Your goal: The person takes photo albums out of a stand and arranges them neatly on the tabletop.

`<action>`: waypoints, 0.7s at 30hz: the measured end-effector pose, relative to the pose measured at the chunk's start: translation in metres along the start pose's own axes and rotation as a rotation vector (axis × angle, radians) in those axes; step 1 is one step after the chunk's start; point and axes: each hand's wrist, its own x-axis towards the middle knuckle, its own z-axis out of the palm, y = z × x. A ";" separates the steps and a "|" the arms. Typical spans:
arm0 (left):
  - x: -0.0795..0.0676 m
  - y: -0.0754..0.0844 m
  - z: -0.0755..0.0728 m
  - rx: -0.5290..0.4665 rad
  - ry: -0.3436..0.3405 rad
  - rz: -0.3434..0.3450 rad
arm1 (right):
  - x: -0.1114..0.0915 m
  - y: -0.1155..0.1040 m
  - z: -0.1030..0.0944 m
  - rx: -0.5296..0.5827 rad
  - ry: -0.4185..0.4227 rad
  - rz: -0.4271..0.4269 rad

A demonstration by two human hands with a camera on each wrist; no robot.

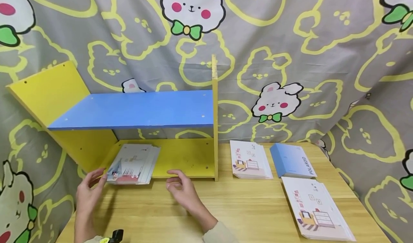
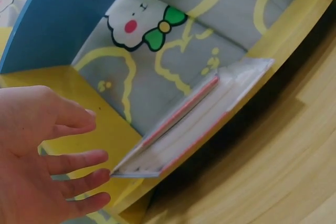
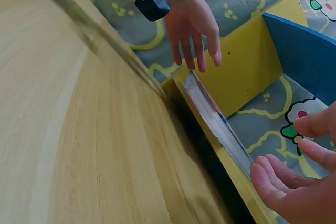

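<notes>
A small pile of thin, pale books [image 1: 133, 164] with a printed room scene on top lies on the lower yellow board [image 1: 184, 157] of a shelf, its near edge slightly past the board's front. Beside the pile's left front corner is my left hand [image 1: 90, 189], fingers spread and loosely bent. In the left wrist view its fingertips come very close to the books [image 2: 194, 124]; whether they touch, I cannot tell. My right hand [image 1: 185, 194] hovers at the board's front edge, right of the pile and apart from it, its fingers loosely bent around nothing.
A blue upper board [image 1: 138, 108] spans between the slanted yellow left side [image 1: 53, 96] and the upright right side [image 1: 215, 128]. To the right on the wooden table [image 1: 251, 207] lie a white pile of books [image 1: 250, 160], a blue POLAROID-marked pile [image 1: 292, 158] and another white pile [image 1: 317, 209].
</notes>
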 end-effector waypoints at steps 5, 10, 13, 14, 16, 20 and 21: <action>-0.001 -0.008 -0.002 -0.005 -0.037 -0.005 | 0.003 0.001 0.007 0.011 -0.006 0.016; -0.001 -0.013 -0.002 0.007 -0.098 0.019 | 0.007 0.006 0.015 0.042 -0.009 0.043; 0.000 -0.015 -0.001 0.006 -0.128 0.017 | 0.009 0.009 0.020 0.067 -0.009 0.065; 0.000 -0.016 -0.001 0.003 -0.141 0.013 | 0.010 0.010 0.021 0.074 -0.008 0.071; 0.001 -0.017 0.000 -0.003 -0.165 0.000 | 0.011 0.011 0.024 0.086 -0.009 0.075; 0.002 -0.020 0.002 -0.001 -0.186 -0.020 | 0.013 0.014 0.028 0.107 -0.015 0.080; 0.002 -0.020 0.002 -0.005 -0.188 -0.021 | 0.014 0.015 0.030 0.113 -0.017 0.078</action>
